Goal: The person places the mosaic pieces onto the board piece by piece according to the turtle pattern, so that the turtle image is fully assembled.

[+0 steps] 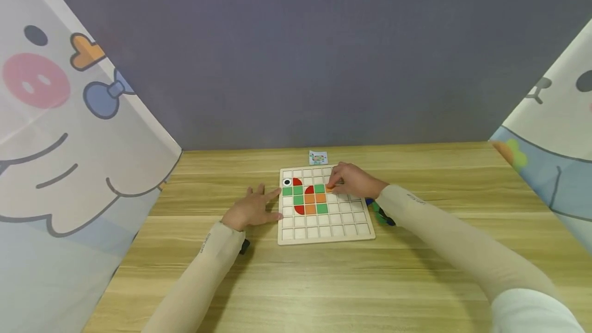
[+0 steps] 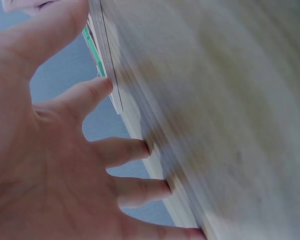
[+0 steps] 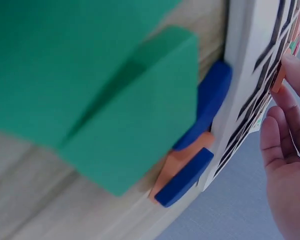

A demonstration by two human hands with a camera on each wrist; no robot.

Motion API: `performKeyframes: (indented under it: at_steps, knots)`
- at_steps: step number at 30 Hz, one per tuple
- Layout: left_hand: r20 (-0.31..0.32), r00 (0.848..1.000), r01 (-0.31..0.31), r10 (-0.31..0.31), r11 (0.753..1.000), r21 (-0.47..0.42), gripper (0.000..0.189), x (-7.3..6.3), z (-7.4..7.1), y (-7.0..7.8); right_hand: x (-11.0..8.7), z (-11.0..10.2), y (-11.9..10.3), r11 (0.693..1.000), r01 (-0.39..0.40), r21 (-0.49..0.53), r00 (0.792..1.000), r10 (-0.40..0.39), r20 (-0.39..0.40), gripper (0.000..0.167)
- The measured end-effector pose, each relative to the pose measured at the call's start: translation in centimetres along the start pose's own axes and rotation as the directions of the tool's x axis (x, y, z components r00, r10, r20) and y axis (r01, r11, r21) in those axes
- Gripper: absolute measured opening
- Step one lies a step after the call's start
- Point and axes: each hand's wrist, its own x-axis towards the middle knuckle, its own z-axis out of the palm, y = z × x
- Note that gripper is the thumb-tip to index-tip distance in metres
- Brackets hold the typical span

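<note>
A pale wooden grid board lies on the table, with green, orange and red tiles set in several of its squares and a black-and-white eye tile near the upper left. My right hand pinches an orange tile between thumb and fingers, right at the grid beside a green tile. At the board's left edge, my left hand has its fingers spread, with thumb and index fingertips touching the edge. The left wrist view shows these fingertips against the board's side.
Loose green, blue and orange tiles lie on the table along the board's right side, partly under the right forearm. A small printed card lies behind the board. A grey wall stands at the table's back edge.
</note>
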Motion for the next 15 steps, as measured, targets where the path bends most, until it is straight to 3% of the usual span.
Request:
performKeyframes:
  at_steps: [7, 15]
  knots:
    - [-0.001, 1.0, 0.003, -0.003, 1.0, -0.003, 0.078, -0.1, -0.1, 0.1, -0.3, 0.2, -0.1, 0.998, -0.038, -0.039, 0.999, 0.038, 0.002, 0.013]
    - [-0.002, 1.0, -0.001, 0.001, 1.0, 0.012, 0.078, -0.1, -0.2, 0.1, -1.3, -0.7, -0.1, 0.999, -0.018, -0.043, 0.999, 0.016, -0.036, 0.021]
